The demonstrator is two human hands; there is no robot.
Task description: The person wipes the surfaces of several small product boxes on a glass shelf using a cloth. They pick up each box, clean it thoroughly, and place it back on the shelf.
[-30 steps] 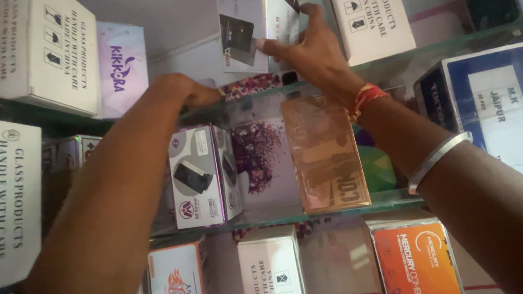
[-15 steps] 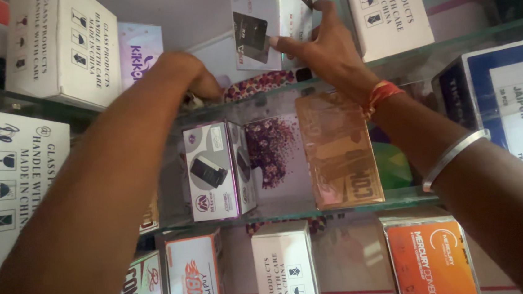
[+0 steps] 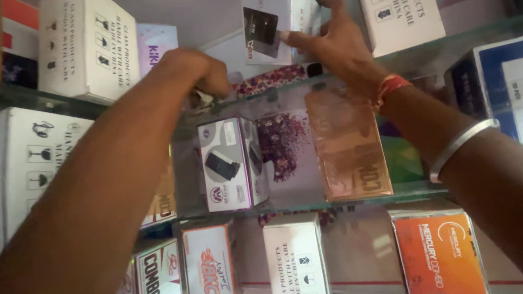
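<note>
Both my arms reach up to the top glass shelf (image 3: 452,42). My right hand (image 3: 328,45) grips the lower edge of a white box with dark product pictures (image 3: 273,18) standing on that shelf. My left hand (image 3: 196,71) is a closed fist at the shelf's front edge, just left of a flat floral-patterned box (image 3: 275,79) lying on the glass; something small shows under its fingers, but I cannot tell what. A red thread and a metal bangle sit on my right wrist and forearm.
White cartons with glass symbols (image 3: 85,46) (image 3: 396,5) flank the held box. The middle shelf carries a grey-white gadget box (image 3: 231,163), a copper-coloured box (image 3: 348,143) and a blue-white carton (image 3: 518,92). Below stand an orange box (image 3: 438,254) and more white boxes (image 3: 295,262).
The view has shifted slightly, and my left fist has edged right along the shelf edge. My right hand keeps its hold on the white box.
</note>
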